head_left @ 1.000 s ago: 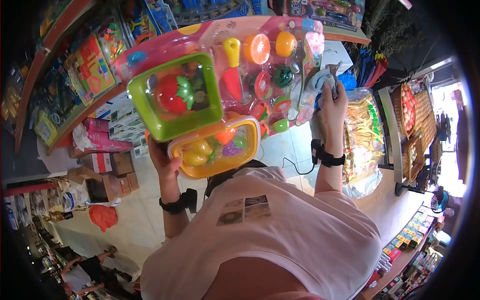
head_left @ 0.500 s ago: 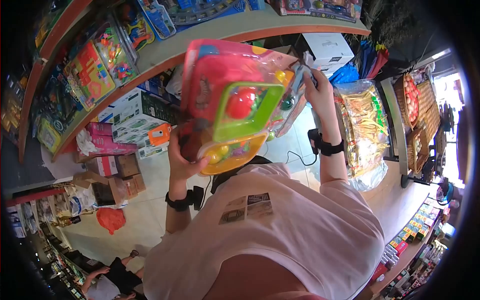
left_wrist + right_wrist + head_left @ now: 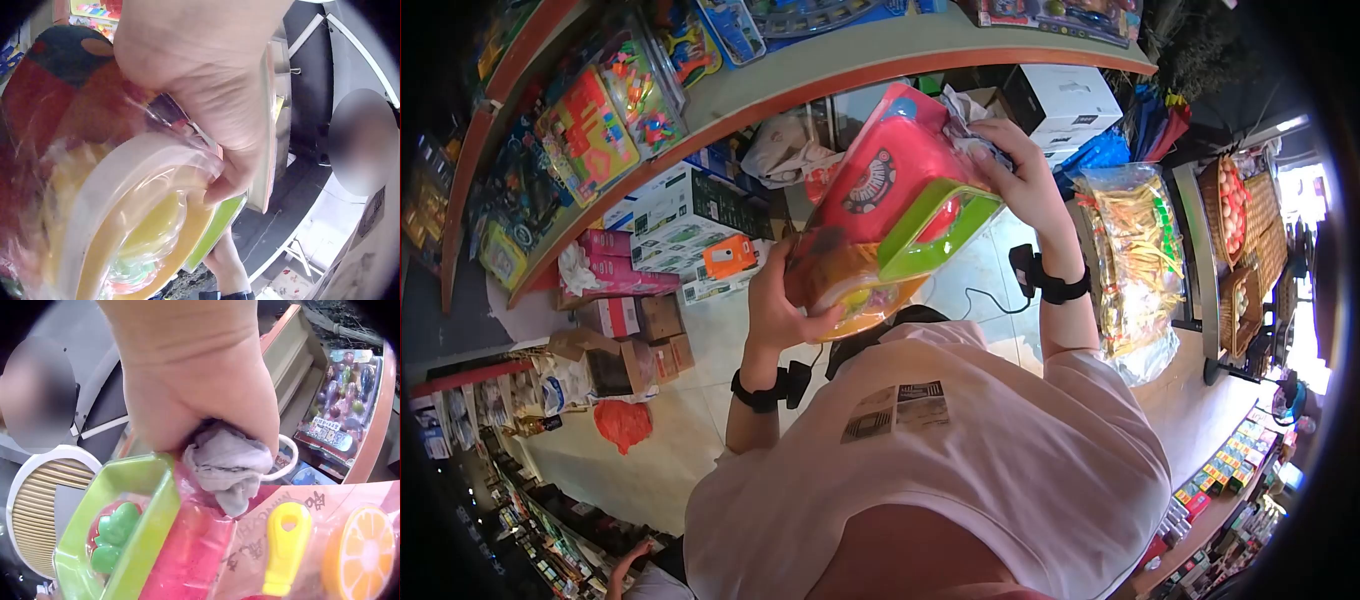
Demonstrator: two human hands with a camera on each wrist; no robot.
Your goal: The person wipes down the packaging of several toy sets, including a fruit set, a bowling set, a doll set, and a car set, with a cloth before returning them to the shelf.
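Toy food pack (image 3: 880, 215) is clamped at seven o'clock by curled fingers of the left hand (image 3: 778, 312), steadied for a cloth (image 3: 222, 459) pinched by the right hand (image 3: 1025, 185) at one o'clock.

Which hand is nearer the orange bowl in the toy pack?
Left. The left hand grips the toy pack at the orange bowl; the right hand holds a grey cloth against the pack's opposite end, beside the green tray.

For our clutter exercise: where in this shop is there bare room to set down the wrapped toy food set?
Bare: the pale curved shelf board between the bright blister-packed toys and the toy packs at its right; the tiled floor beside the brown cardboard boxes. Crowded: stacked white cartons under the shelf.
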